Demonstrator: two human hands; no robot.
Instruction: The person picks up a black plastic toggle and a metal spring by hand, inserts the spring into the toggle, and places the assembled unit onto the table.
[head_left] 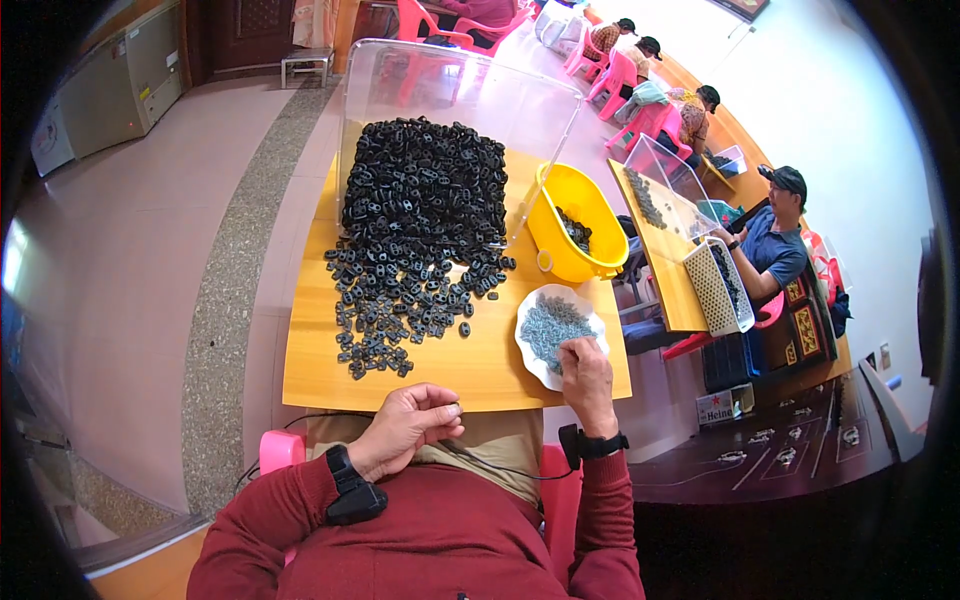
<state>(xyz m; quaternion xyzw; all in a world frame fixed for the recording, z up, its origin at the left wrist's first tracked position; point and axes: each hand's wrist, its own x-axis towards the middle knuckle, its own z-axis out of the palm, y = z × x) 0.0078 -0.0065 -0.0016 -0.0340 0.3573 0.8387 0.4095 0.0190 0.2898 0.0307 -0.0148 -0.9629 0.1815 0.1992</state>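
Your left hand (pixel 415 430) is just off the near edge of the tabletop (pixel 470 385), above your lap, its thumb and forefinger drawn close together. Something small may sit between those fingertips, but you cannot tell from here. Your right hand (pixel 587 372) is at the near right part of the white scalloped dish (pixel 528 352), fingers curled to a narrow pinch; whether it has hold of one of the small blue-grey pieces (pixel 553 325) is hidden by the fingers themselves.

Ahead of your left hand, well beyond its reach as it now rests, lies the big heap of black pieces (pixel 425 190), inside a clear bin (pixel 440 85) with its open side toward you. More loose black pieces (pixel 410 295) spread out of it over the tabletop, the nearest trailing toward your left hand. Beyond your right hand and the dish stands the yellow tub (pixel 550 235), with a smaller lot of dark pieces (pixel 576 231) low inside it.

Judging by amounts alone, you have far more left than done: the heap dwarfs what is in the tub, and the dish is well stocked. Whether the tub's pieces differ from the heap's is too small to tell.
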